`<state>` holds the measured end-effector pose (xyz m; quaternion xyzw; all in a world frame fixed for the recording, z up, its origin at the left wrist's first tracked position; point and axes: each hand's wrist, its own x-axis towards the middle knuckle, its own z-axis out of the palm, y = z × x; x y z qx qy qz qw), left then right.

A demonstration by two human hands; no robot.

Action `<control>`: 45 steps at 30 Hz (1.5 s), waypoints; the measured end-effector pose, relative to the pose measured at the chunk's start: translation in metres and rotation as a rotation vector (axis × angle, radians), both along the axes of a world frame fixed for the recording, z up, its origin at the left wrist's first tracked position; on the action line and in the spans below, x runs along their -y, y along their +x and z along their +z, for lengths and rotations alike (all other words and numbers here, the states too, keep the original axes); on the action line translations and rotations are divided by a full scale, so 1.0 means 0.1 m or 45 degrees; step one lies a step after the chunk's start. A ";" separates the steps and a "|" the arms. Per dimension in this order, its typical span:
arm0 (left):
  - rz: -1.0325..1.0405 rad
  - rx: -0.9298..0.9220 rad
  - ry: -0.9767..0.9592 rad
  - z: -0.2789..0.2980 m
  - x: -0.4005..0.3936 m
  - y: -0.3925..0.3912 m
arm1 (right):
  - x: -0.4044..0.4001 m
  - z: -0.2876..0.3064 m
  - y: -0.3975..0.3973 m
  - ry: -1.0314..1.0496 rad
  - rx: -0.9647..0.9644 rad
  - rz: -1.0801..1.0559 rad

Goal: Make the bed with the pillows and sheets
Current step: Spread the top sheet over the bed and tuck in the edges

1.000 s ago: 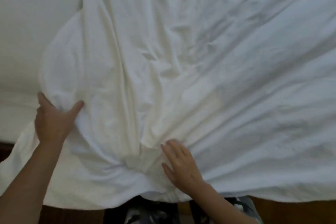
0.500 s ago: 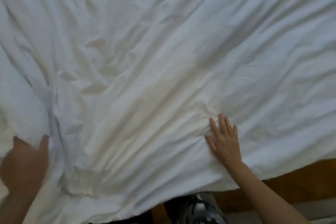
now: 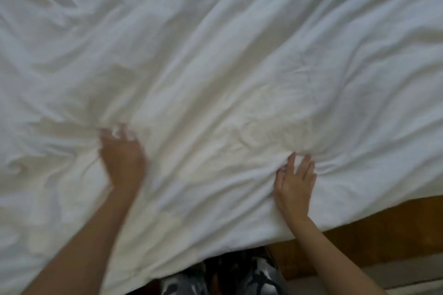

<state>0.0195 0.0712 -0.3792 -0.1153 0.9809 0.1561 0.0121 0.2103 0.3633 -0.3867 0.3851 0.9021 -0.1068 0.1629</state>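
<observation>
A wrinkled white sheet [image 3: 227,60] fills almost the whole head view and hangs over the bed's near edge. My left hand [image 3: 121,158] is blurred and rests on the sheet left of centre, its fingertips sunk into the cloth. My right hand [image 3: 296,182] lies flat on the sheet near the right part of the near edge, fingers spread and pointing away from me, with folds bunched just past the fingertips. No pillows are in view.
A brown wooden bed frame [image 3: 374,235] shows under the sheet's edge at the lower right. A strip of pale floor [image 3: 407,278] runs below it. My patterned dark clothing [image 3: 223,278] is at the bottom centre, against the bed.
The view has shifted right along the bed. My left hand let go of the bunched sheet edge and moved up and right onto the sheet. My right hand stays flat on it.
</observation>
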 end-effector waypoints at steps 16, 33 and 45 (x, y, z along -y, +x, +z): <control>-1.420 0.150 -0.126 -0.16 0.76 1.08 | 0.48 -0.01 -0.15 -0.007 -0.200 0.083; -0.432 0.070 -0.619 -0.17 4.19 -0.10 | 4.75 -0.42 -1.50 -0.458 -0.415 1.369; 0.236 0.326 -0.295 -0.28 3.35 0.12 | 4.24 -0.28 -1.59 -0.358 -0.147 1.756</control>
